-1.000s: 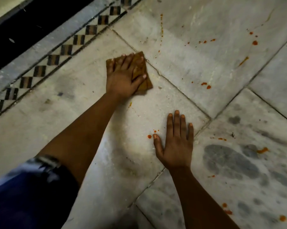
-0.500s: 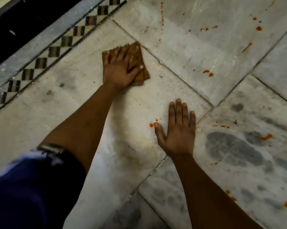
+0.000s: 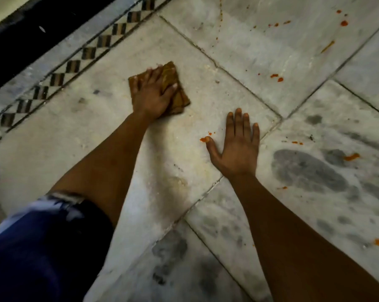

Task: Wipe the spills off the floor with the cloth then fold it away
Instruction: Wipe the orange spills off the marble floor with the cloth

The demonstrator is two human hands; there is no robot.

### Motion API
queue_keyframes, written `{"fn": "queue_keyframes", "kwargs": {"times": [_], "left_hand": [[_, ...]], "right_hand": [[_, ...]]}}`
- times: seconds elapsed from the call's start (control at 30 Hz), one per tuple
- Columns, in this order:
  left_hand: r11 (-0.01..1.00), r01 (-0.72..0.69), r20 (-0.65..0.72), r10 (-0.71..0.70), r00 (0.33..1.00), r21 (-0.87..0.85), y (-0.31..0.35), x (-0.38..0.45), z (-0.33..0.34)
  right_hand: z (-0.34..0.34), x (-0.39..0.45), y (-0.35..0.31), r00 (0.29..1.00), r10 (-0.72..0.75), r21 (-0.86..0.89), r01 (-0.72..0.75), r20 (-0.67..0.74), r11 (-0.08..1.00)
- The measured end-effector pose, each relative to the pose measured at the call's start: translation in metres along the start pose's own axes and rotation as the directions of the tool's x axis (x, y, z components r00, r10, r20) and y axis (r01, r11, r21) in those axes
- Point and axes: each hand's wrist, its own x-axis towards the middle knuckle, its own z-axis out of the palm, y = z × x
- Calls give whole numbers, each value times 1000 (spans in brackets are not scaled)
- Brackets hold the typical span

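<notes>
The left hand (image 3: 150, 95) lies flat on the folded cloth (image 3: 175, 92), which rests on the floor (image 3: 110, 127); part of the cloth shows beyond the fingertips and to the thumb side. The right hand (image 3: 238, 147) presses palm-down on the floor, well apart from the cloth and nearer the person. A small spill (image 3: 203, 139) touches the right thumb's tip. More spills (image 3: 277, 77) lie beyond the right fingertips, others off its little-finger side. A patterned border strip (image 3: 75, 64) runs beyond and to the left of the left hand's fingers.
</notes>
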Motion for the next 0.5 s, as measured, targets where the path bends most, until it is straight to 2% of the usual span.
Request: {"fn": "queue_keyframes", "kwargs": {"times": [0.07, 0.23, 0.33, 0.4, 0.5], "left_hand": [[1000, -6, 39, 7, 999, -29, 21, -1, 5], [975, -220, 96, 216, 972, 30, 50, -95, 23], [921, -381, 71, 376, 924, 76, 29, -145, 25], [928, -350, 58, 345, 937, 127, 13, -140, 26], [982, -129, 24, 127, 992, 135, 27, -101, 25]], "right_hand": [[-4, -3, 2, 1000, -16, -1, 16, 24, 1000], [-32, 6, 32, 963, -173, -51, 187, 208, 981], [-28, -9, 47, 964, -210, -77, 224, 161, 972], [-18, -23, 52, 973, -205, -63, 212, 109, 975], [-12, -24, 53, 978, -194, -55, 199, 77, 978]]}}
